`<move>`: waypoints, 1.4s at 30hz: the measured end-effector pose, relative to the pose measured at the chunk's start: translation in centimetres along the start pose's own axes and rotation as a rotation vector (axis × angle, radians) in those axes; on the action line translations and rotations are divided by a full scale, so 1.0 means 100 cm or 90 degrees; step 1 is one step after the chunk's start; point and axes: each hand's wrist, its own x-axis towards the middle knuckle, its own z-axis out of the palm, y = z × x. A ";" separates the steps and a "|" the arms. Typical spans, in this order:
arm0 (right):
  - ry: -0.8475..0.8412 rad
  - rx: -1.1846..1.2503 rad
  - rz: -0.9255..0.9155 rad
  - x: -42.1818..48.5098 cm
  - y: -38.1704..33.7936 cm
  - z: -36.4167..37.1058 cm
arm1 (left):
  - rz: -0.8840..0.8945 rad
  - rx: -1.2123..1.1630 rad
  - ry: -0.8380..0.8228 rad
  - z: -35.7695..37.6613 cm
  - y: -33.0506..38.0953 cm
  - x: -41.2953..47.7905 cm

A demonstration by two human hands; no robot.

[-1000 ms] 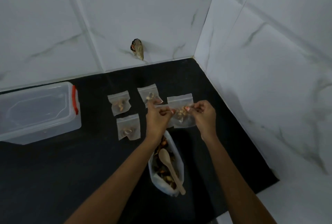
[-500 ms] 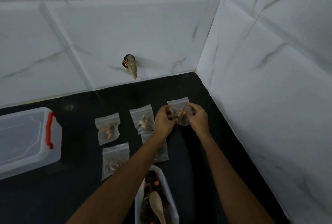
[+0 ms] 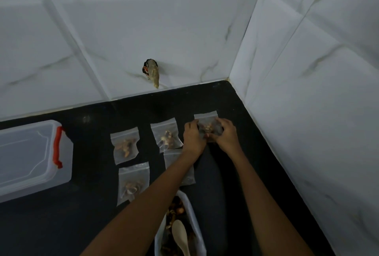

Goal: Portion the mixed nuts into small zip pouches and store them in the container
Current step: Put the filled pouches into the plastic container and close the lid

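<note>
A small clear zip pouch [image 3: 206, 119] with nuts lies on the black counter [image 3: 256, 153] near the right wall. My left hand [image 3: 191, 138] and my right hand [image 3: 226, 133] both grip it at its sides, fingers curled on the plastic. Three filled pouches lie to the left: one [image 3: 125, 145], one [image 3: 166, 135] and one [image 3: 133, 181]. A further pouch [image 3: 174, 156] is partly hidden under my left forearm. An open bag of mixed nuts [image 3: 180, 210] with a wooden spoon [image 3: 180, 235] in it sits at the bottom.
A clear lidded container [image 3: 30, 159] with a red latch [image 3: 57, 145] stands at the left edge. White marble-look tiles form the back wall and right wall, meeting at a corner. A hole with debris [image 3: 151, 71] marks the back wall.
Both hands carried the pouch away from me and lowered it onto the counter beside the upper row of pouches. The camera tilted so the scene shifted down.
</note>
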 end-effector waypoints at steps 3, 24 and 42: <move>0.030 0.031 -0.015 -0.011 -0.003 -0.007 | 0.003 -0.011 0.020 -0.008 0.004 -0.008; 0.033 0.014 -0.281 -0.181 -0.111 0.076 | 0.183 0.147 0.204 -0.179 -0.073 -0.168; 0.028 -0.479 -0.396 -0.223 -0.247 0.255 | -0.031 0.573 0.268 -0.391 -0.225 -0.198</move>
